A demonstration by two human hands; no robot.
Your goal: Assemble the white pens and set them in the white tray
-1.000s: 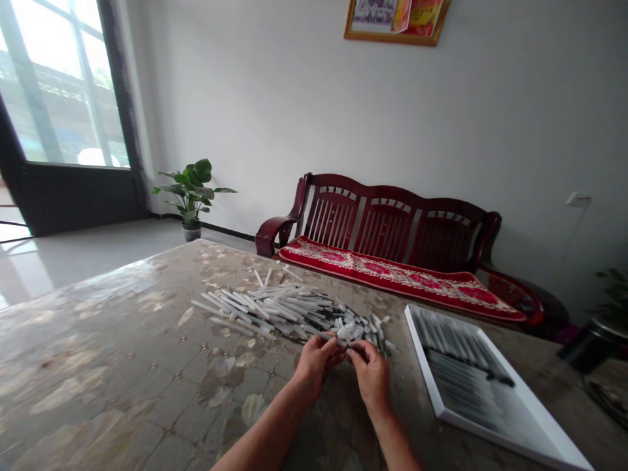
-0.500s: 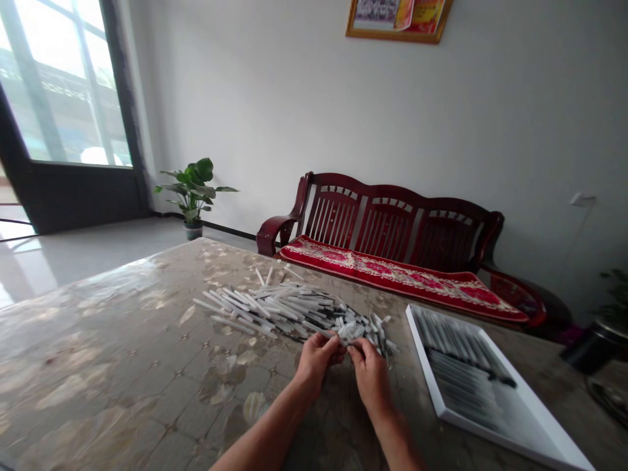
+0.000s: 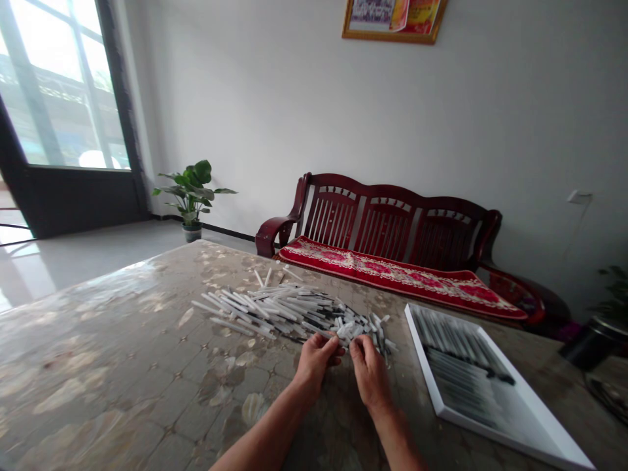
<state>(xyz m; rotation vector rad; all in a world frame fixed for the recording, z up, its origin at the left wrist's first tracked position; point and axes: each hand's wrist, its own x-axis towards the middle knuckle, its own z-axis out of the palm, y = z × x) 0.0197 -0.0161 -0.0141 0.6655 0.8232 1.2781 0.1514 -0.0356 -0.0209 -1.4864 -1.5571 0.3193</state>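
white tubes [image 3: 279,313], pinched (left hand [image 3: 316,367], right hand [image 3: 371,377])

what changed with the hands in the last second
The right hand has drawn slightly back and away from the left hand, widening the gap between them at the near edge of the pile of white and black tubes. Whether anything was let go can't be told. The pile and the white tray look unchanged.
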